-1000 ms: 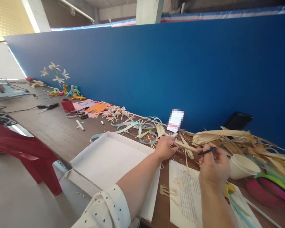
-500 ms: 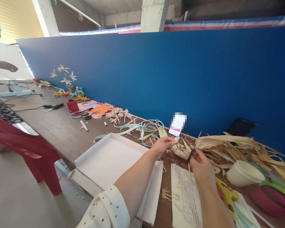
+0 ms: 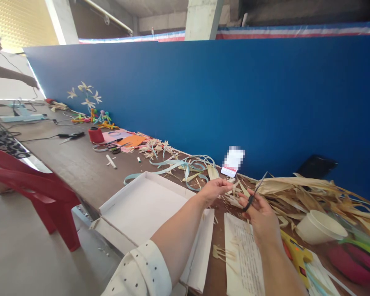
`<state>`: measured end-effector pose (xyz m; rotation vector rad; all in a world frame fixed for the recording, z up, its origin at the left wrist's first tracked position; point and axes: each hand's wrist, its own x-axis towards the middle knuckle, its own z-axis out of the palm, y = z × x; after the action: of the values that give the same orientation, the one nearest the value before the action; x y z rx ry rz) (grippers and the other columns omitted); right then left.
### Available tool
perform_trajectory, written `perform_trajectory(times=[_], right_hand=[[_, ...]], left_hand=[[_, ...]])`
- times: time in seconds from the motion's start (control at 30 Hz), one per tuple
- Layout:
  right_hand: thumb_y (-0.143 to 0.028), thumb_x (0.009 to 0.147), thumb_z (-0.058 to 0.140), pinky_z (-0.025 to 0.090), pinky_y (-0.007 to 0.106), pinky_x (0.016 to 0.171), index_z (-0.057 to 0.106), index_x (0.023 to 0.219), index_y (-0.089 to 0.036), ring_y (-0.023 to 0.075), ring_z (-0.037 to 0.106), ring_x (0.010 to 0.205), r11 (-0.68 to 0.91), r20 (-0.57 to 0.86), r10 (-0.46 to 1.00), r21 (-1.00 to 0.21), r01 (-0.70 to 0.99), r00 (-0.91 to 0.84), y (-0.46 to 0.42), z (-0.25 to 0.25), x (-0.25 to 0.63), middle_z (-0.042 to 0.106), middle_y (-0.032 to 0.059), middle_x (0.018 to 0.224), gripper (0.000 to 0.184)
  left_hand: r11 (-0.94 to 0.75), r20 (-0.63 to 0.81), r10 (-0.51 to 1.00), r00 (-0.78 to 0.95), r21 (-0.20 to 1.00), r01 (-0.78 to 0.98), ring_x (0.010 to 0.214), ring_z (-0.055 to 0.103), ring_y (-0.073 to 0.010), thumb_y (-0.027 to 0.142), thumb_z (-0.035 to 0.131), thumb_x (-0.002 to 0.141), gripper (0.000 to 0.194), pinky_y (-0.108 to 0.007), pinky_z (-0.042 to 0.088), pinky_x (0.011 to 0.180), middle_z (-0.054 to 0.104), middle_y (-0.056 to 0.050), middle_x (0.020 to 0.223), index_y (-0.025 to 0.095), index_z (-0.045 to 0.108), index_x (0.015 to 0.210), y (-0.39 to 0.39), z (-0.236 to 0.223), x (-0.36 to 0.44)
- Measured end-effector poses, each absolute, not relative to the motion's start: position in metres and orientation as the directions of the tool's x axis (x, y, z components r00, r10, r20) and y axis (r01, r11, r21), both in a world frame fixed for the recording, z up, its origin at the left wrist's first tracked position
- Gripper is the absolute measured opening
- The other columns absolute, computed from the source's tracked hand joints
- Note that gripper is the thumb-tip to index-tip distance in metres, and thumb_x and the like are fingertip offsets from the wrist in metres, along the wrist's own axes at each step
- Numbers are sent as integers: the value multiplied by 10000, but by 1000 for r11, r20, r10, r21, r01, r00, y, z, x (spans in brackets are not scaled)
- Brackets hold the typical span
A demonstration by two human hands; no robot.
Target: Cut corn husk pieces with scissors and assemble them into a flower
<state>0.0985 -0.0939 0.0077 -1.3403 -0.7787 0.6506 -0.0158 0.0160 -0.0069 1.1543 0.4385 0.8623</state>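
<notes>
Pinched between thumb and forefinger of the left hand [image 3: 214, 191], a small pale piece of husk [image 3: 235, 186], exact shape too small to tell: probably very light, thin and papery, apt to bend softly or split along the grain under a hard squeeze or twist. Best taken flat between finger pads, near the thickest end, with slight pressure only. Just right of those fingers, dark-handled scissors [image 3: 249, 203] in the right hand [image 3: 261, 210], fingers curled round the handles, blades tilted up and away; stiff, surely heavier than the husk, safest held by the loops. Beyond the right fingers, a heap of dry husks [image 3: 314, 192], likely brittle at the edges. Nearer than those fingers, on the bench [image 3: 218, 230]: a pale cup [image 3: 308, 230], a yellow glue gun [image 3: 300, 253] and a printed sheet [image 3: 249, 263].
</notes>
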Motion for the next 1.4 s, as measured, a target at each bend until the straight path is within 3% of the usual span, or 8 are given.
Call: perform_trajectory(times=[0.17,0.37,0.67,0.93,1.17,1.4], right_hand=[[-284,583,801,414,162,474,600,1182,-227,110,579,668,213,127,782,-975,-71,610,-92,4,101,688,42,951,634],[-276,555,811,392,159,465,623,1117,-206,80,522,576,291,210,708,-957,-8,675,-91,3,103,664,-6,788,597],[-282,587,791,385,168,481,624,1104,-194,76,500,558,289,229,650,-956,43,724,-91,5,103,635,-15,727,551],[-305,591,790,385,165,480,622,1105,-224,76,510,568,286,236,673,-957,48,701,-91,1,104,647,-16,756,548],[-298,609,782,437,204,585,613,1139,-226,113,563,671,244,249,691,-964,105,679,-90,1,105,660,-7,809,561],[-317,588,797,458,236,676,599,1157,-220,140,602,732,212,183,753,-977,31,632,-90,0,101,675,-1,814,610]], left_hand=[[45,109,663,741,982,-185,581,444,-58,438,729,630,370,-223,358,627,547,21,665,122,631,796,13,-6,-19],[17,45,637,770,997,-73,665,514,-91,407,716,647,325,-229,402,661,624,-25,768,126,639,790,9,0,-22],[166,64,523,850,970,-175,731,570,-88,269,786,587,413,-237,427,734,637,-28,851,133,656,955,14,-7,-20],[61,67,610,789,989,-132,555,456,-47,410,779,567,394,-195,320,529,582,4,691,122,636,795,11,-5,-21],[83,109,681,725,971,-224,540,428,-36,403,764,590,375,-189,312,522,558,15,680,128,626,804,11,-4,-19],[108,111,746,657,953,-284,582,470,-44,360,764,597,341,-198,354,560,617,-23,779,121,642,806,9,-5,-13]])
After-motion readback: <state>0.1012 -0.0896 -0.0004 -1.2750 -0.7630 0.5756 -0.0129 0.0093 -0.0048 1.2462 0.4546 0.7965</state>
